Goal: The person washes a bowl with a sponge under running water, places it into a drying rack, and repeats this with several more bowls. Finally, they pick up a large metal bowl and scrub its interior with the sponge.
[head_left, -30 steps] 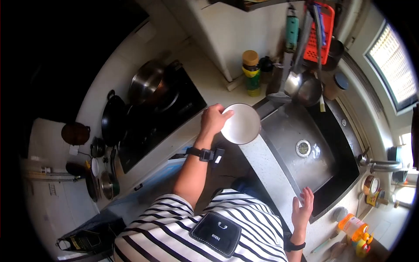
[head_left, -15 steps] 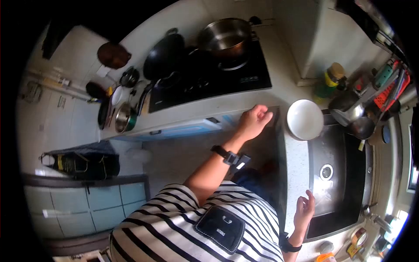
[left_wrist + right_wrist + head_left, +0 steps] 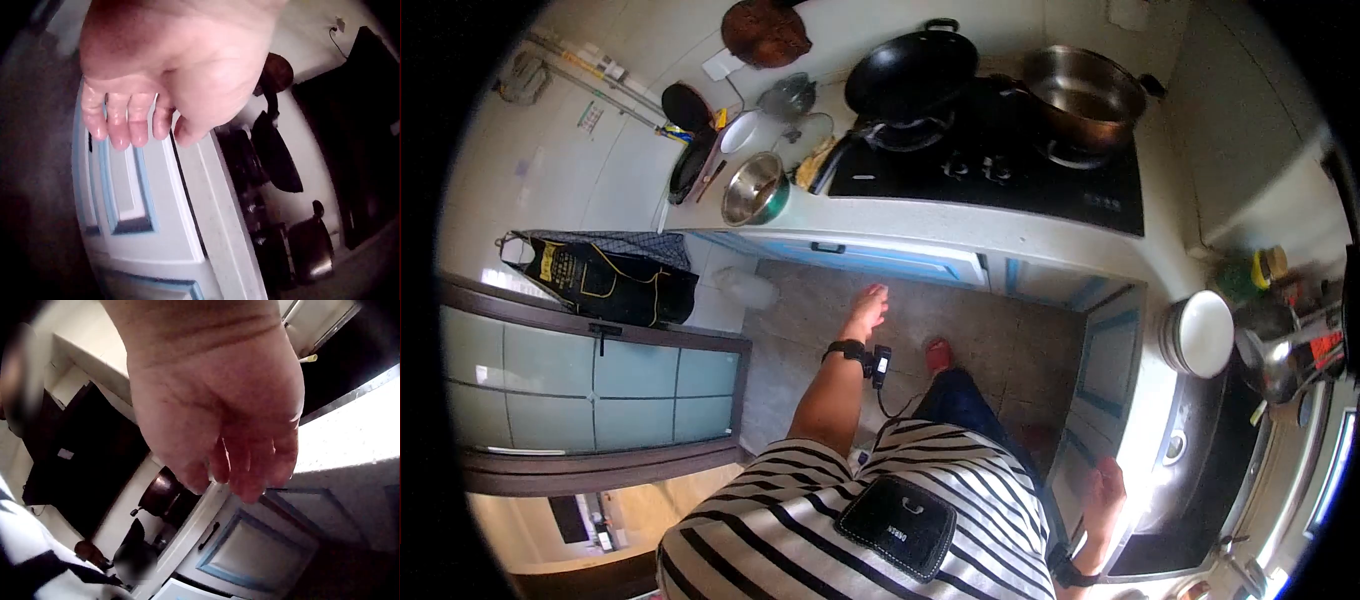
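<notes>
My left hand [image 3: 868, 310] hangs over the floor in front of the stove-side cabinets and holds nothing. Its fingers [image 3: 119, 122] are loosely bent in the left wrist view. Low by the sink counter is my right hand [image 3: 1104, 500], also holding nothing, its fingers [image 3: 250, 472] relaxed in the right wrist view. A white bowl [image 3: 1205, 335] sits on the counter corner beside the sink [image 3: 1200, 450], well away from the left hand; more rims show under it, like a stack.
Ahead, a black wok [image 3: 910, 70] and a steel pot [image 3: 1085, 95] stand on the black cooktop [image 3: 1000, 190]. A steel bowl [image 3: 757, 190] lies on the counter to its left. A glass-paned door [image 3: 660, 370] is at the left, with a black apron [image 3: 615, 285] hanging nearby.
My left hand held the white bowl, let go of it on the counter corner and moved away left. The head view has turned left, toward the stove and door. The right hand stays empty.
</notes>
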The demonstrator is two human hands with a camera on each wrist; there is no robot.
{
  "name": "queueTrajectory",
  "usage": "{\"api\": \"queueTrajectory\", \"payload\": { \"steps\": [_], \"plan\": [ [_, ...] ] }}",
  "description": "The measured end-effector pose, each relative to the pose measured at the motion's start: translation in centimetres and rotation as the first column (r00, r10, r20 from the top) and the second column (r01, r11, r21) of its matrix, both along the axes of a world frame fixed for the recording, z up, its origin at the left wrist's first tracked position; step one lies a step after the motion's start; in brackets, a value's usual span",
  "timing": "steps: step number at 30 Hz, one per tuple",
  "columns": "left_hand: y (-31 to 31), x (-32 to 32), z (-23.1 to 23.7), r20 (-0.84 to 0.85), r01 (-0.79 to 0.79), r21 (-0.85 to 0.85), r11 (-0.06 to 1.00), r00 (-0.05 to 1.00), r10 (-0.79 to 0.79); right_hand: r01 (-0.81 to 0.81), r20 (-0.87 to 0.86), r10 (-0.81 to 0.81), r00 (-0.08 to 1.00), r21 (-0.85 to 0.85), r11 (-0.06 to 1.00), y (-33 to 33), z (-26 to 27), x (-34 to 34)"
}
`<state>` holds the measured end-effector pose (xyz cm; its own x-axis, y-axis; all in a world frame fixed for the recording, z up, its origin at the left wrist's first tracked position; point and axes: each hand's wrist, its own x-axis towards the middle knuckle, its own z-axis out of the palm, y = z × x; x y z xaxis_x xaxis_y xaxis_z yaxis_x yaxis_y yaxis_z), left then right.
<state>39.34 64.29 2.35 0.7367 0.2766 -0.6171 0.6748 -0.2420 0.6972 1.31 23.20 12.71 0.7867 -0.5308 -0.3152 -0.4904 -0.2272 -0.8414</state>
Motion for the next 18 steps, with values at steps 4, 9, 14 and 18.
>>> {"api": "queueTrajectory", "payload": {
  "steps": [4,9,14,18],
  "plan": [
    [9.4,6.7,-6.3,0.181,0.119,0.365,0.923,0.964,-0.196,0.201,0.07,-0.207,0.976,0.09,0.976,2.0,-3.9,1.5],
    [14.2,11.7,-5.3,0.109,0.349,0.651,0.674,0.836,-0.538,0.216,0.024,-0.223,0.975,0.165,0.962,7.4,-6.8,6.6],
    [16.1,14.0,-8.3,-0.023,0.548,0.629,0.552,0.722,-0.691,0.064,0.014,-0.07,0.997,0.245,0.967,12.2,-4.3,14.5],
    [15.6,13.6,-8.2,0.005,0.539,0.645,0.542,0.706,-0.708,0.029,-0.105,-0.027,0.994,0.022,0.999,12.3,-1.1,17.9]
  ]
}}
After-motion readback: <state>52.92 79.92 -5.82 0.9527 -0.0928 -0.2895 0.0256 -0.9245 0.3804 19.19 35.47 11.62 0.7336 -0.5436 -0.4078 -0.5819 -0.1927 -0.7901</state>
